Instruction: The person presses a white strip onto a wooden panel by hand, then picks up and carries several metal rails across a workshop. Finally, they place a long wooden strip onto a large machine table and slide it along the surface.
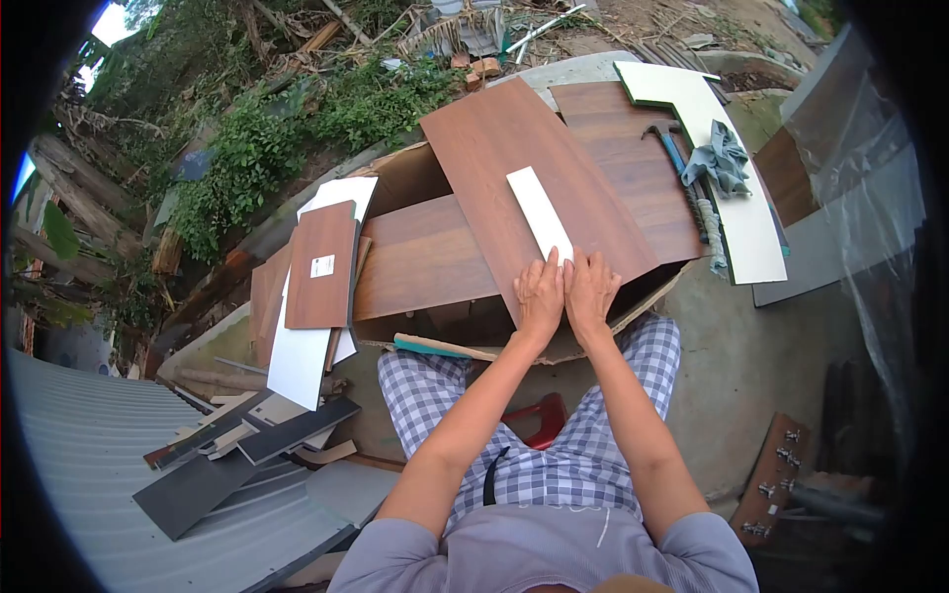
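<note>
A narrow white strip (536, 206) lies on a brown wood-grain board (494, 148), which rests at a slant across other brown boards. Both hands are side by side at the strip's near end. My left hand (540, 296) presses its near left side with the fingers bent and together. My right hand (590, 289) touches the near right side, fingers close together and partly curled over the end. The strip's near tip is hidden under the fingers. Beneath the boards is an open cardboard box (395, 183).
An L-shaped white board (756, 222) at the right bears a hammer (672, 148) and a crumpled grey cloth (720, 160). Stacked small boards (321, 267) stand at the left. Dark offcuts (198, 489) lie lower left, a board with metal fittings (771, 479) lower right.
</note>
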Tool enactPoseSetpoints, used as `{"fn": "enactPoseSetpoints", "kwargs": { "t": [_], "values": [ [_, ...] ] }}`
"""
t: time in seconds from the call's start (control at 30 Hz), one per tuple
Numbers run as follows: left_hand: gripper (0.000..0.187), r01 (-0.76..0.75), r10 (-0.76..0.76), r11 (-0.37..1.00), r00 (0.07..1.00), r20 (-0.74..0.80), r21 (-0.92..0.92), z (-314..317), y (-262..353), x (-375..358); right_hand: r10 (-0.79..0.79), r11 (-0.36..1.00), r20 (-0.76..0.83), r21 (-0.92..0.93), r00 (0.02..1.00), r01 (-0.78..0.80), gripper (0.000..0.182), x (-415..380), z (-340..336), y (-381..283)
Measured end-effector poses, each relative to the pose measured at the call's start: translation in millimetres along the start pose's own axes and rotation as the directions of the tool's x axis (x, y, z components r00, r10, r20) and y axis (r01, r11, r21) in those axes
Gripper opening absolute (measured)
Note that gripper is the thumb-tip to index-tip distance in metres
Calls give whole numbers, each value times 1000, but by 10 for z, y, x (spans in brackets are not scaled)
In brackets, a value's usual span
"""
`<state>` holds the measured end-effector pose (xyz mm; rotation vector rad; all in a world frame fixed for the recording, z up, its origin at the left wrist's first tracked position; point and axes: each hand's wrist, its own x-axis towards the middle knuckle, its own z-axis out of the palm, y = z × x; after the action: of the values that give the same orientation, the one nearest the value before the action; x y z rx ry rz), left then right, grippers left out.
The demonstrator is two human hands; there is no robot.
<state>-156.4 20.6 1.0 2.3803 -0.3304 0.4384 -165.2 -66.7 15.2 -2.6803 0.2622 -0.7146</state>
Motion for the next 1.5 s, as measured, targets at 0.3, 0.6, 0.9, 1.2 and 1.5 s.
{"fn": "enactPoseSetpoints", "kwargs": {
  "t": [0.3, 0.6, 0.9, 1.2, 1.5],
  "values": [
    [36, -21, 23, 1000, 992, -125, 19, 137, -292, 492, -30, 999, 20, -19, 999, 30, 22, 464, 360, -106],
    [35, 5, -6, 1000, 990, -142, -11, 186, -596, 1037, -16, 999, 63, -27, 998, 18, 22, 992, 764, -269],
    [32, 64, -69, 997, 979, -194, -30, 267, -828, 1489, 15, 1000, 115, -6, 993, -14, 24, 1436, 1012, -447],
    [31, 115, -120, 993, 975, -187, -40, 277, -973, 1838, 48, 999, 160, -33, 986, -43, 26, 1782, 1238, -566],
    [32, 120, -122, 993, 975, -187, -22, 342, -1137, 2098, 32, 999, 141, -20, 989, -29, 26, 2013, 1425, -622]
  ]
}}
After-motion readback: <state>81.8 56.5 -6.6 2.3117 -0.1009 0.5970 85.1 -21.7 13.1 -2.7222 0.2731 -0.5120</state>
